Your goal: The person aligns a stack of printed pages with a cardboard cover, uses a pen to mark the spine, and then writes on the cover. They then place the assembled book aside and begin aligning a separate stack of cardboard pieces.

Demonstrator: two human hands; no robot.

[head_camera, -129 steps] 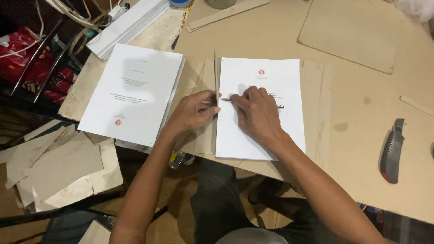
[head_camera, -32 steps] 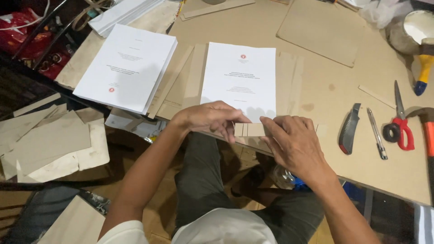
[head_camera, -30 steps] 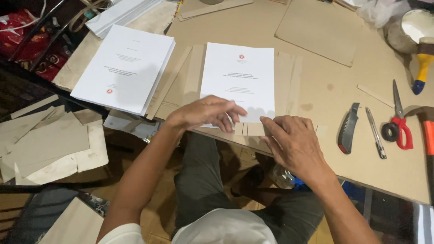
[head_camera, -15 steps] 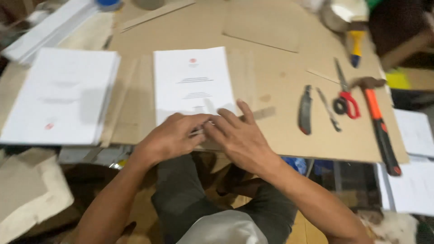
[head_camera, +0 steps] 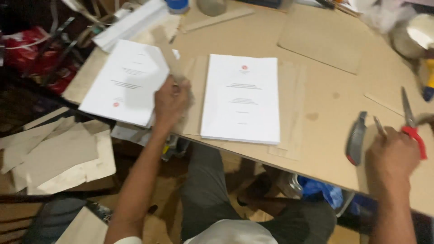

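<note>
the brown board surface [head_camera: 343, 86] fills most of the view, with a loose sheet of the same board [head_camera: 323, 43] lying flat toward its far right. two white paper stacks lie on it. the middle stack [head_camera: 240, 97] sits square to the near edge, on folded brown flaps, with a small round red mark near the top of its cover and faint grey lines below. the left stack [head_camera: 126, 83] is turned a little clockwise, its red mark near the bottom left corner, and it hangs partly over the surface's left edge. below that edge, scraps of card [head_camera: 54, 151] lie on the floor.

the left hand [head_camera: 171, 100] is closed around a long brown strip [head_camera: 166, 52], between the two stacks. the strip's long axis runs up and away from the hand, leaning slightly left, its far end over the left stack's top corner; it is blurred.

the right hand [head_camera: 392, 156] is at the near right edge, curled with its fingers down on the surface; whether it grips anything i cannot tell. just left of it lies a grey knife [head_camera: 356, 138] with a red tip, pointing away from the person. a thin metal tool [head_camera: 379, 125] touches the hand's far side. red-handled scissors [head_camera: 410, 122] lie just beyond, blades pointing away. a yellow-handled tool [head_camera: 428, 79] sits at the right border.
</note>
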